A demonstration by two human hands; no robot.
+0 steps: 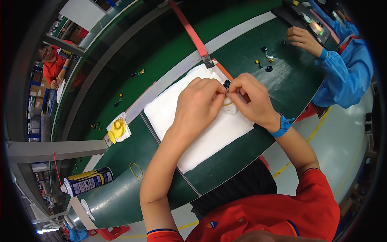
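Note:
My left hand (197, 105) and my right hand (254, 99) meet over the far right part of a white padded sheet (209, 141). The fingertips of both are pinched together around a small black part (226, 84), which shows just above them. Its exact kind is too small and covered to make out. Beneath the fingers lies a small white wad (230, 109) with a yellowish band across it. My right wrist wears a blue strap (284, 126).
A rubber band (136, 170) and a spray can (89, 181) lie on the green table at left, near yellow rounds and bands (117, 128). Small black parts with wires (269, 69) lie at right, beside a blue-sleeved co-worker's hand (304, 40). Behind runs a green belt (133, 90) with similar parts.

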